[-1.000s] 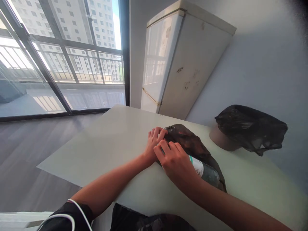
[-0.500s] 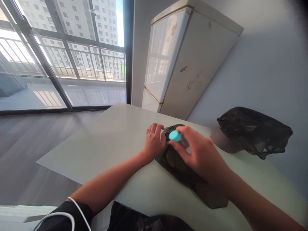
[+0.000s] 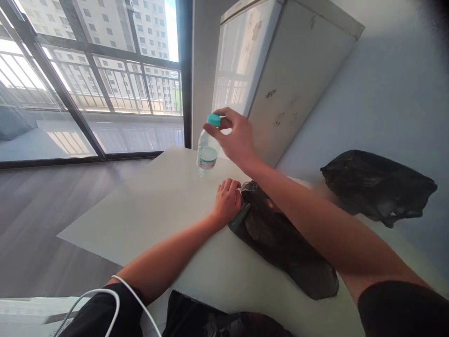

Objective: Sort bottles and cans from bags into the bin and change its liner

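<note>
A clear plastic bottle (image 3: pixel 207 152) with a teal cap hangs upright over the far side of the white table, partly filled with liquid. My right hand (image 3: pixel 238 138) pinches it by the cap. Below, my left hand (image 3: pixel 227 201) is closed on the gathered mouth of a black plastic bag (image 3: pixel 280 243), which lies across the table. Something reddish shows faintly through the bag. My right forearm crosses above the bag and covers part of it.
The white table (image 3: pixel 140 215) has a corner at the left. A second black bag (image 3: pixel 379 185), bunched over something partly hidden, stands at the right by the wall. A worn white fridge (image 3: pixel 291 79) rises behind the table. A white cable (image 3: pixel 117 299) loops near my left sleeve.
My right hand has moved up and to the left, away from the bag's mouth, carrying the bottle into full view. My left hand has stayed at the bag.
</note>
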`<state>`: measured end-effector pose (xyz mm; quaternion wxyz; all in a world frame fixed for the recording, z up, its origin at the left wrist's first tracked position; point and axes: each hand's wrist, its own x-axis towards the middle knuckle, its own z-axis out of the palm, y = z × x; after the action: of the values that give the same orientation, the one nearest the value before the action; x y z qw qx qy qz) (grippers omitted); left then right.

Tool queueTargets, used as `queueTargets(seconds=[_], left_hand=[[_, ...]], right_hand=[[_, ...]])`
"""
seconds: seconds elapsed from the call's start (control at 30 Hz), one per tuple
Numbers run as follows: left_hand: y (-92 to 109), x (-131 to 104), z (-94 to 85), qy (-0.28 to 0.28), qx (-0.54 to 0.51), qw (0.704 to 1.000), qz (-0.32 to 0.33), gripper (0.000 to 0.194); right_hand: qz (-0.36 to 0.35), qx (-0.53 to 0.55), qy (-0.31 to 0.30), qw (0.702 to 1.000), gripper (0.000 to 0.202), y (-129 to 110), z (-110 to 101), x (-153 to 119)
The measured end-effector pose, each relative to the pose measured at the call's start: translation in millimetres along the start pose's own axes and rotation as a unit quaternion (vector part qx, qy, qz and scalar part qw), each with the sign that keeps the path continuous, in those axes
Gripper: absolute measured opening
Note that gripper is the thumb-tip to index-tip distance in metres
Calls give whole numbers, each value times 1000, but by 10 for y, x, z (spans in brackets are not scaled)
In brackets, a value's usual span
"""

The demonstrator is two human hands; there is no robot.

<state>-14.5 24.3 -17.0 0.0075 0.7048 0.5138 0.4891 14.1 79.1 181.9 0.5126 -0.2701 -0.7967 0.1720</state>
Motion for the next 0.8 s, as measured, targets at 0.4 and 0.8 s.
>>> queueTargets(seconds=[0.4, 0.8], left_hand=[[112, -95, -109, -47, -40, 997, 55, 23], [155, -92, -102, -95, -38, 994, 22, 24]], right_hand=[[90, 22, -135, 987, 36, 696, 991, 53], [286, 91, -198, 933, 51, 983, 949, -18]])
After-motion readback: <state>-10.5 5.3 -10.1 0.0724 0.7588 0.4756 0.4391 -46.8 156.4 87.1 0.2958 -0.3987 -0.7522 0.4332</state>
